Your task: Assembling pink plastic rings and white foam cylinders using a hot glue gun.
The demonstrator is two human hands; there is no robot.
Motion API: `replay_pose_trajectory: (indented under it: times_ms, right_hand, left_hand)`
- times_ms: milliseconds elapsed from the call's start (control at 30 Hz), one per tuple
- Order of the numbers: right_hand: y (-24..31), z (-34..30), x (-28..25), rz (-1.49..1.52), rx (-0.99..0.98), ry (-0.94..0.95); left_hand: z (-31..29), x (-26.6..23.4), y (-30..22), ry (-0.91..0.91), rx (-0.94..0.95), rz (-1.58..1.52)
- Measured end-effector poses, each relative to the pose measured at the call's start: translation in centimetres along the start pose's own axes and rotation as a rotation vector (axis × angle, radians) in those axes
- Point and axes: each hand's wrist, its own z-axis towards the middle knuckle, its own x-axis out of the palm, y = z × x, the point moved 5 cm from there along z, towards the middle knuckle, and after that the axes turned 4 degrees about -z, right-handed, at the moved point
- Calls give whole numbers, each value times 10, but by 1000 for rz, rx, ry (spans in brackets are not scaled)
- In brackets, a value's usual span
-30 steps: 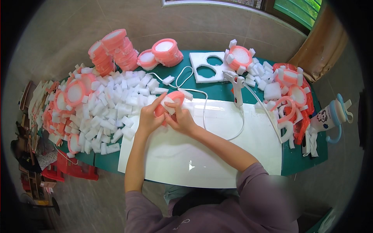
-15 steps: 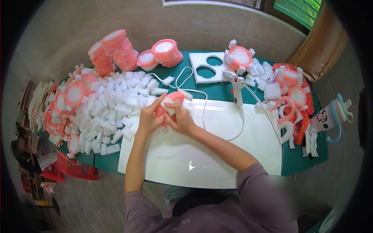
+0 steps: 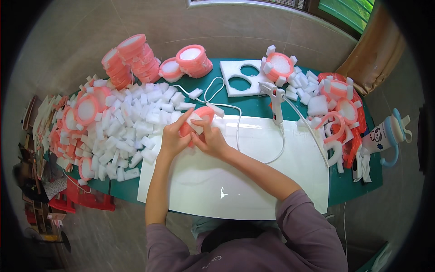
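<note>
My left hand [image 3: 173, 139] and my right hand [image 3: 212, 138] are together over the back left of a glossy white board [image 3: 244, 181]. Between them they grip a pink foam ring [image 3: 207, 114], tilted on its edge. Fingers of both hands press on a small white foam block [image 3: 196, 126] against the ring. Another white block [image 3: 216, 110] sticks out at the ring's far right side. Part of the ring is hidden behind my fingers. A white hot glue gun [image 3: 275, 102] stands upright to the right of my hands, its nozzle toward the left.
A heap of white foam blocks [image 3: 122, 122] covers the left. Stacked pink foam discs [image 3: 140, 59] stand behind it. A white foam sheet with two round holes [image 3: 224, 81] lies at the back. White cords cross the board. A tumbler [image 3: 380, 136] is at the right edge.
</note>
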Motion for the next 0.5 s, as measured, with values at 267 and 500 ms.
replay_pose_trajectory:
  times_ms: [267,500]
  right_hand:
    - [2,0,1,-4,1,40]
    - [1,0,0,4,-26,30]
  left_hand:
    - [0,-2,-4,-30,51,4]
    - [0,-1,0,-2,10,19]
